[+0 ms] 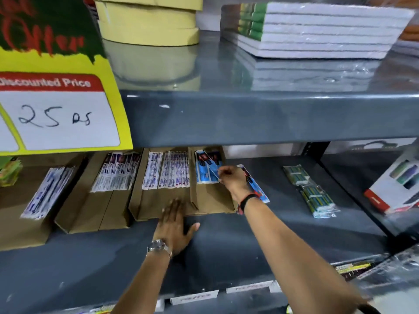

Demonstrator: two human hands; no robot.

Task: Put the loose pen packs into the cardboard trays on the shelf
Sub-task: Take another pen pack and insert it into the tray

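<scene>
Here, pen pack (214, 171) between fingers (223, 175)

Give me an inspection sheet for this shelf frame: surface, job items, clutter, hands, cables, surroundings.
Surface: grey metal shelf, bare in front of the trays.
Job's things: row of cardboard trays holding upright pen packs; blue pen packs in the rightmost tray; another blue pack behind the right wrist.
Clutter: green-striped packs lying loose on the shelf at right; red-and-white box at far right.
Hands: left hand flat on the shelf, fingertips on a tray front; right hand pinching a blue pack at the rightmost tray.
Cables: nothing seen.
Surroundings: upper shelf with tape rolls and stacked notebooks; yellow price sign.
</scene>
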